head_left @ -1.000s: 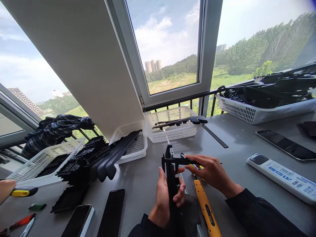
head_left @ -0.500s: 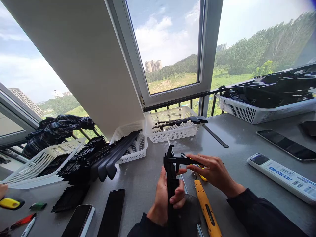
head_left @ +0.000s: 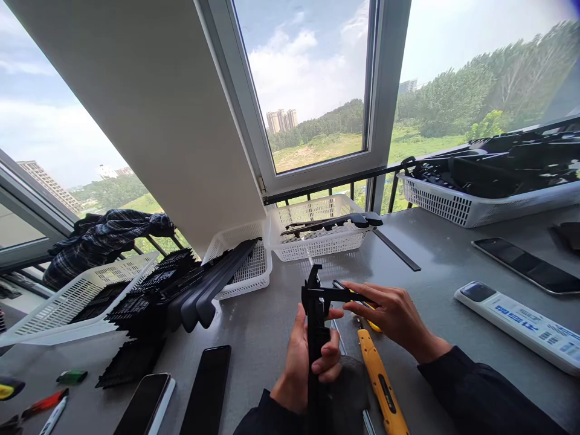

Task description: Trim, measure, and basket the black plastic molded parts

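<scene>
My left hand (head_left: 304, 362) grips a long black plastic part (head_left: 313, 320) held upright above the grey table (head_left: 444, 266). My right hand (head_left: 393, 314) pinches a thin black cross piece (head_left: 341, 294) near the part's top end, fingers closed on it. A yellow tool tip (head_left: 372, 325) shows under my right fingers; whether the hand also holds it I cannot tell. A yellow utility knife (head_left: 381, 389) lies on the table between my forearms.
White baskets (head_left: 317, 241) (head_left: 247, 275) (head_left: 475, 208) (head_left: 67, 302) with black parts stand along the window. A stack of black grilles (head_left: 149, 296) lies left. Phones (head_left: 206, 389) (head_left: 142, 405) (head_left: 528, 272), a white remote (head_left: 521, 326) and markers (head_left: 43, 408) lie on the table.
Another person's hand with a yellow tool at the far left has drawn back out of view. My hands and the black part have barely shifted.
</scene>
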The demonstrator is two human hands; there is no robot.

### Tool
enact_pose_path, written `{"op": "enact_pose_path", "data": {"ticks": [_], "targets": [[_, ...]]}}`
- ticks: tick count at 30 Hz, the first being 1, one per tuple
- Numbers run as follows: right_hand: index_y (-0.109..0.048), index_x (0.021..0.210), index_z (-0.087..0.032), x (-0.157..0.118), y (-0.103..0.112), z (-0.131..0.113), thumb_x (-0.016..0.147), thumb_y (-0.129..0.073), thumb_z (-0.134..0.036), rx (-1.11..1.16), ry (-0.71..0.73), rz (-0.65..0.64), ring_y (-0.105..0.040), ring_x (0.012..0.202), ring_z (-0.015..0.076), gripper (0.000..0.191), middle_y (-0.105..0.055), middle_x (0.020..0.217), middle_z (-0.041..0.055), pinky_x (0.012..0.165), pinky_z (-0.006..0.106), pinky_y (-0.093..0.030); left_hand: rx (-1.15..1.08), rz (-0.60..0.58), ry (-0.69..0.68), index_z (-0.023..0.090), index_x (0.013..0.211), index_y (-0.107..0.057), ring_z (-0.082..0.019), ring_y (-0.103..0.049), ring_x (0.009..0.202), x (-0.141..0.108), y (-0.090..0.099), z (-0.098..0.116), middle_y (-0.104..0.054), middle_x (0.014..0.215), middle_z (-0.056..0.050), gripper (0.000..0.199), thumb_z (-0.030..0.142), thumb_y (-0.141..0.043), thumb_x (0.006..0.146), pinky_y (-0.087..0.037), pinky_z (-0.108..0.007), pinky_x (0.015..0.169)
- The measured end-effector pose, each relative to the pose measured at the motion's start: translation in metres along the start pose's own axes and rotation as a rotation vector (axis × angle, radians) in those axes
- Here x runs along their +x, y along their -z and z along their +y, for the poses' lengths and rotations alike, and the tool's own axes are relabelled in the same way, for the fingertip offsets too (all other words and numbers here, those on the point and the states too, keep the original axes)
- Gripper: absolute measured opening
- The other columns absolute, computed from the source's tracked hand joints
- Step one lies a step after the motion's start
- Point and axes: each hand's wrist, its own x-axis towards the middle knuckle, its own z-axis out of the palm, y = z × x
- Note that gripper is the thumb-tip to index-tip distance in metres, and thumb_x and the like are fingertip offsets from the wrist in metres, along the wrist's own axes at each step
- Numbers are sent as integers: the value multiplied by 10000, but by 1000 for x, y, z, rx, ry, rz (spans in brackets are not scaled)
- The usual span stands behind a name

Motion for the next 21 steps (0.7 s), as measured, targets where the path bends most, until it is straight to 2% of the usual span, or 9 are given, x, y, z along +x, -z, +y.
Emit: {"op": "enact_pose_path", "data": {"ticks": [9,21], "targets": [[-751,1327,-284,1,1,0,1040,-545,-613,-25,24,-4,-821,848,224,483,-838,1131,59,707,282,-619,12,17,-7,128,1277,-705,-25,-208,323,0,0,0,-503,582,54,759,751,-363,1013,-278,-165,328],[-733,1360,-272,0,1,2,1048,-507,-628,-91,68,6,-805,767,201,525,-842,1082,75,668,275,-587,37,25,-16,119,1276,-687,-27,-199,320,1,3,-1,-498,580,55,776,740,-293,1029,-284,-164,332]]}}
